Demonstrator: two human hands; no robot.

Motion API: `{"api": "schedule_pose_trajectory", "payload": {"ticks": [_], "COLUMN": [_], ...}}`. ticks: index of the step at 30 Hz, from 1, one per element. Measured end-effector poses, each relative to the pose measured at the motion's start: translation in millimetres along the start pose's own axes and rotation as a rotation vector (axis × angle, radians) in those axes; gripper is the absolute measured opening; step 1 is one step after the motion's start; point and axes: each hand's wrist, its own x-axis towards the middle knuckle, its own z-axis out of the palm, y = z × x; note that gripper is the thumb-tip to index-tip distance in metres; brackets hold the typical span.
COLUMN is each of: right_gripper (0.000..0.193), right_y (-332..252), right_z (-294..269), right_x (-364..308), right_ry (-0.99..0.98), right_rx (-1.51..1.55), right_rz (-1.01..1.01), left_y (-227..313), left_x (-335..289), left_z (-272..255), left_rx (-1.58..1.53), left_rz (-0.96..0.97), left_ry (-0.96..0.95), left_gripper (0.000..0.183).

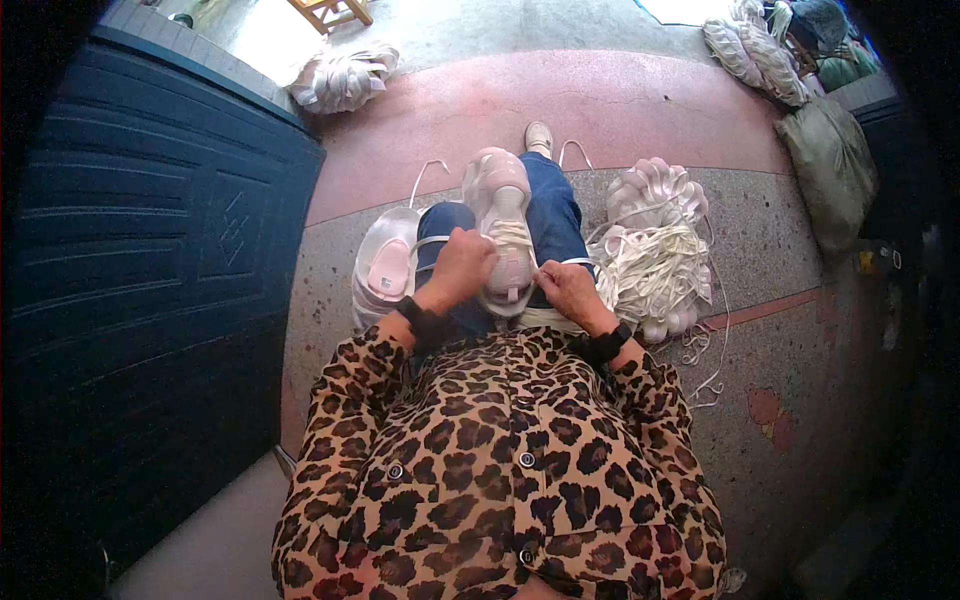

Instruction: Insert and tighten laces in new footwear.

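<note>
A pale pink and white sneaker [498, 200] lies lengthwise across my lap, its toe pointing away and its heel tab toward me. White lace [513, 235] crosses its throat in several rows. At the shoe's left edge my left hand [462, 268] is closed in a pinch on a shoelace, whose slack trails off to the left. My right hand [572, 290] pinches lace at the shoe's right edge, near the heel opening. The fingertips and the exact lace ends are too small to make out.
Left of my leg sits a white piece with a pink insole [388, 270]. To the right lie a heap of white laces [655, 265] and stacked pale shoe parts [660, 190]. A dark blue door [160, 230] stands at left; a grey-green sack [828, 170] and bundles [345, 78] lie farther off.
</note>
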Motion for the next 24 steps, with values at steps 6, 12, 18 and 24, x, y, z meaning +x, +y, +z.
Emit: {"api": "schedule_pose_trajectory", "payload": {"ticks": [6, 12, 18, 24], "right_gripper": [0.022, 0.024, 0.023, 0.035], "right_y": [4.7, 4.7, 14.6, -7.0], "right_z": [4.8, 7.9, 5.0, -14.8], "right_x": [6.5, -0.4, 0.9, 7.1], "right_ry": [0.014, 0.037, 0.025, 0.125], "right_rx": [0.037, 0.071, 0.110, 0.239], "right_rz": [0.014, 0.068, 0.103, 0.183], "left_y": [9.4, 0.4, 18.0, 21.0], "left_x": [-5.7, 0.5, 6.6, 6.6], "left_z": [14.8, 36.0, 35.2, 22.9], "left_rx": [0.200, -0.057, 0.118, 0.186], "left_rz": [0.044, 0.004, 0.155, 0.135], "left_ry": [0.131, 0.192, 0.267, 0.201], "left_gripper": [0.011, 0.012, 0.005, 0.012]}}
